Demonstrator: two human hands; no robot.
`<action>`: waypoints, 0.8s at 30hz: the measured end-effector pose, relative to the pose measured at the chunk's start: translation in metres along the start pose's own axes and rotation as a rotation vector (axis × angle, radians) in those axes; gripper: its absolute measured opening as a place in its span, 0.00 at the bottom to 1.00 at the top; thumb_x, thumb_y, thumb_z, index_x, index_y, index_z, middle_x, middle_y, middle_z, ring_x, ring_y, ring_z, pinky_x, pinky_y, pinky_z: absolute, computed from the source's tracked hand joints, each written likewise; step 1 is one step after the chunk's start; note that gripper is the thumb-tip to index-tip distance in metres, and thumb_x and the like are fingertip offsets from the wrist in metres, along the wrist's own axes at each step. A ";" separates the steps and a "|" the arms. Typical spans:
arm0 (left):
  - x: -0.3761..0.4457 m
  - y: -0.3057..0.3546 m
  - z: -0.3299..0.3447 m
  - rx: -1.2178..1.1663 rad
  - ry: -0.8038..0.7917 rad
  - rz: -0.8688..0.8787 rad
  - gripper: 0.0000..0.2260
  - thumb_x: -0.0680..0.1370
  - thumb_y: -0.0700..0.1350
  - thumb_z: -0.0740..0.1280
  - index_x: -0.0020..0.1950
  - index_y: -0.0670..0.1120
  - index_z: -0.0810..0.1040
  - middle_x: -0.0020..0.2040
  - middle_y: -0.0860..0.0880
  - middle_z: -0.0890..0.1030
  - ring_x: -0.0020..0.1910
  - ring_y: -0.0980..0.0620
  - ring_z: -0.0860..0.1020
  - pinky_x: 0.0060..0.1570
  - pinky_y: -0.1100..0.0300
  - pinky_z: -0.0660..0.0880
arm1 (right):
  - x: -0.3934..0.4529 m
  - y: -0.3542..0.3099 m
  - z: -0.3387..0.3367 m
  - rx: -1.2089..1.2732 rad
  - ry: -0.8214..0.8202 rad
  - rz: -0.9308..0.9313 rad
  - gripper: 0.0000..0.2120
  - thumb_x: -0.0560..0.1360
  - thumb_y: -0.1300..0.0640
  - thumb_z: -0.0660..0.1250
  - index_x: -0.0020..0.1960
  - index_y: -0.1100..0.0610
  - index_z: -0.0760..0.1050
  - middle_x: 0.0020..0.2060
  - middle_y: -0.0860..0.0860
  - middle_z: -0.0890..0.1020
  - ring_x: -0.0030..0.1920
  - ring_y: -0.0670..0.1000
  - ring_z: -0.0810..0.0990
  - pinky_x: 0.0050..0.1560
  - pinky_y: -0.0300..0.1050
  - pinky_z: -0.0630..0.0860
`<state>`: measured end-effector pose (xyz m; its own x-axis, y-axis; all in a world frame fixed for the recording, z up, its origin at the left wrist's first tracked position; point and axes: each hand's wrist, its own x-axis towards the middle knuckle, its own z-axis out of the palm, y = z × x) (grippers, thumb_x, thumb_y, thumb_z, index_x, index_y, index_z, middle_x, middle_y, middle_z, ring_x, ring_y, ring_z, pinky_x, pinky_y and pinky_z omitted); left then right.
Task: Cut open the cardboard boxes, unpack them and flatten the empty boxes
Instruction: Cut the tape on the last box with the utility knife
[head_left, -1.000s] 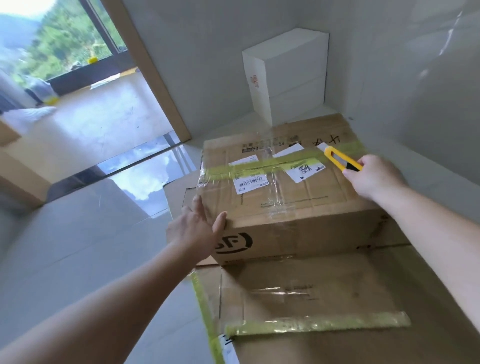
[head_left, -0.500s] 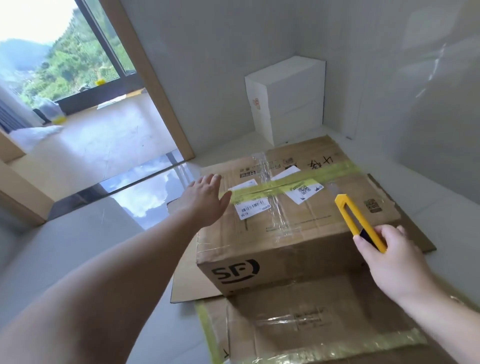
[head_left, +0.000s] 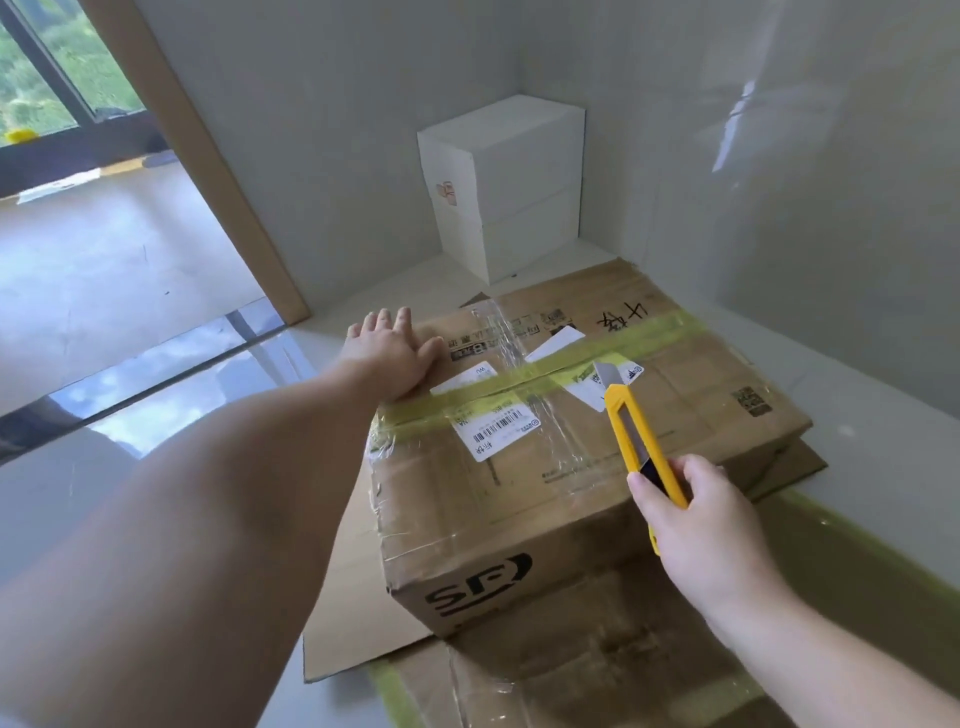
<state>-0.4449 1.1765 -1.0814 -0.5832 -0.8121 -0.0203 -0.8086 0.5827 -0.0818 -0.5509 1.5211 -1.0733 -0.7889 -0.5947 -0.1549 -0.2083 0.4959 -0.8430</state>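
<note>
A sealed brown cardboard box (head_left: 519, 499) with an "SF" logo sits on the floor in front of me, its top seam covered by yellow-green tape (head_left: 530, 376) and white shipping labels. My left hand (head_left: 389, 358) lies flat with straight fingers on the box's far left top corner. My right hand (head_left: 701, 530) grips a yellow utility knife (head_left: 636, 436) above the box's right side. The knife's bare blade tip points at the tape near the middle of the seam.
Flattened cardboard (head_left: 353, 613) lies under the box, and another taped cardboard piece (head_left: 623, 670) lies nearest me. A white box (head_left: 509, 192) stands in the corner by the grey walls. A doorway with a wooden frame (head_left: 208, 171) opens at left.
My left hand went from the box's near left edge, lifted, then settled flat on the far left corner. My right hand drew the knife back and now aims its blade at the tape.
</note>
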 end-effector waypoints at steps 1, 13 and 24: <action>0.003 -0.002 0.003 -0.003 -0.012 -0.012 0.35 0.77 0.67 0.47 0.76 0.45 0.53 0.75 0.42 0.61 0.74 0.43 0.57 0.71 0.47 0.54 | -0.003 -0.001 0.004 -0.012 -0.007 0.011 0.08 0.76 0.46 0.64 0.44 0.49 0.71 0.51 0.56 0.74 0.35 0.50 0.77 0.27 0.34 0.69; -0.019 -0.012 0.004 -0.029 -0.042 -0.029 0.36 0.71 0.73 0.47 0.65 0.48 0.67 0.58 0.41 0.74 0.57 0.40 0.73 0.53 0.49 0.71 | 0.019 -0.017 0.029 -0.006 0.077 0.022 0.09 0.75 0.46 0.66 0.42 0.49 0.71 0.62 0.63 0.70 0.30 0.45 0.73 0.26 0.33 0.65; -0.134 0.006 0.010 0.105 0.042 -0.071 0.38 0.68 0.74 0.36 0.72 0.58 0.57 0.63 0.45 0.70 0.55 0.41 0.75 0.45 0.54 0.69 | 0.094 -0.023 0.007 -0.134 -0.089 -0.115 0.09 0.77 0.51 0.64 0.49 0.58 0.71 0.43 0.54 0.75 0.36 0.53 0.74 0.35 0.44 0.70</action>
<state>-0.3713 1.2885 -1.0887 -0.5293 -0.8479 0.0311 -0.8367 0.5155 -0.1852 -0.6163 1.4493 -1.0716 -0.7026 -0.7027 -0.1117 -0.3733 0.4977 -0.7829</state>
